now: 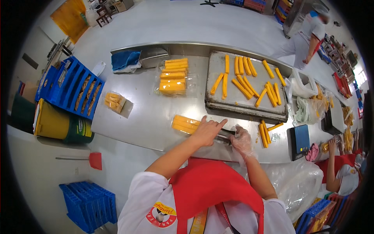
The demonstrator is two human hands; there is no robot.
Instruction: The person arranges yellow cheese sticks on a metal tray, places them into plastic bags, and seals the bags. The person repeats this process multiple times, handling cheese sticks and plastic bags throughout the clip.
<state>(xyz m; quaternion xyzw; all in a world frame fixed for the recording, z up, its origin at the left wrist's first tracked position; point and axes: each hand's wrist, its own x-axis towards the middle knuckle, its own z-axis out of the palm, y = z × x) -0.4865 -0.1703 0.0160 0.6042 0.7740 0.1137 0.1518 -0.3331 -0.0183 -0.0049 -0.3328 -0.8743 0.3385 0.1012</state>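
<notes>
My left hand (pixel 207 131) lies flat with fingers spread on a clear bag of yellow sticks (pixel 184 124) at the front of the steel table (pixel 148 117). My right hand (pixel 241 141), in a thin clear glove, touches the bag's right end beside a dark metal part (pixel 225 135); whether it grips anything I cannot tell. Three loose yellow sticks (pixel 265 132) lie just right of that hand. Behind them a metal tray (pixel 237 106) carries several more sticks.
A stack of filled bags (pixel 173 76) and one small bag (pixel 113 102) lie further back and left. Blue crates (pixel 72 87) and a yellow bucket (pixel 54 124) stand left. A scale (pixel 300 140) sits right, near a co-worker's hand (pixel 332 145). Another person (pixel 307 37) stands far back.
</notes>
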